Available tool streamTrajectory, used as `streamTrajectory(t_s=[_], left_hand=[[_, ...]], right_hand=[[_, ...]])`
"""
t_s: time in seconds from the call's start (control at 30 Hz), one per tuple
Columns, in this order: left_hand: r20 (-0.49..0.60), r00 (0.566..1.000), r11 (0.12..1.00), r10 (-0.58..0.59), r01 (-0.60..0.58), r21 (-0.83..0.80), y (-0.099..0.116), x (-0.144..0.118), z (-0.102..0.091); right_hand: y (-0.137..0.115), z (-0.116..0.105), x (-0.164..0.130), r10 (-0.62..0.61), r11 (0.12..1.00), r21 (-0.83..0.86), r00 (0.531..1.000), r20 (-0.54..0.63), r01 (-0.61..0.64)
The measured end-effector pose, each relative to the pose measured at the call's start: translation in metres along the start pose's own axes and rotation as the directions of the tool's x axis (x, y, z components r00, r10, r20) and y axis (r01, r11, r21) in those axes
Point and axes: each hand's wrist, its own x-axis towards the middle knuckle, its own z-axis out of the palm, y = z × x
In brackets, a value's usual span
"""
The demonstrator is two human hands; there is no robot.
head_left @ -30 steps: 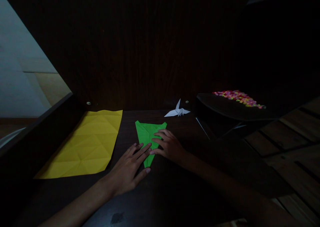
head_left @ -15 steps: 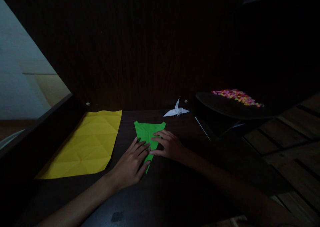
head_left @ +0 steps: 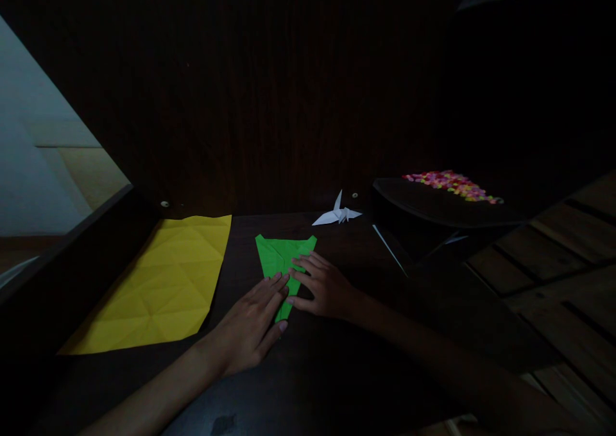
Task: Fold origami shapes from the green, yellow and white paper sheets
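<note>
A folded piece of green paper (head_left: 275,251) lies on the dark tabletop, wide at the far side with two small raised corners and narrowing toward me. My left hand (head_left: 250,320) rests flat across its lower left part, fingers stretched out and close together, thumb by the near end. From the right, my right hand (head_left: 323,288) lays spread, slightly bent fingers on the paper's right side. The fingertips of both hands nearly meet over the middle, covering part of the folds. Beyond the paper sits a white origami crane (head_left: 337,215).
A creased yellow sheet (head_left: 178,276) lies at the left, beside a raised dark edge (head_left: 72,243). Small pink, red and yellow pieces (head_left: 452,184) are heaped on a dark rounded shelf (head_left: 409,199) at the right. A dark wooden panel (head_left: 269,102) rises behind.
The green paper's near end was a longer, sharp point and now looks shorter and blunt. My left hand has shifted slightly toward me, its fingers closer together. The view has moved a little.
</note>
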Motion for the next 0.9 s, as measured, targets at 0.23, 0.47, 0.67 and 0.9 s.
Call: streamTrajectory(t_s=[0.23, 0.47, 0.67, 0.9], left_hand=[[0.030, 1.000, 1.000, -0.002, 0.001, 0.021, -0.002, -0.002, 0.003], [0.069, 0.998, 0.999, -0.012, 0.009, 0.049, 0.000, -0.001, 0.003], [0.031, 1.000, 0.999, 0.001, -0.003, 0.050, 0.000, -0.001, 0.004], [0.014, 1.000, 1.000, -0.002, 0.001, 0.026, -0.001, -0.002, 0.004]], right_hand=[[-0.003, 0.000, -0.004, 0.036, 0.999, -0.012, 0.998, 0.045, -0.035], [-0.007, -0.006, -0.009, 0.063, 0.998, 0.001, 0.986, 0.157, -0.064], [0.000, -0.013, -0.011, 0.103, 0.994, 0.012, 0.957, 0.272, -0.111], [0.026, -0.009, -0.007, 0.191, 0.981, -0.063, 0.957, 0.218, -0.182]])
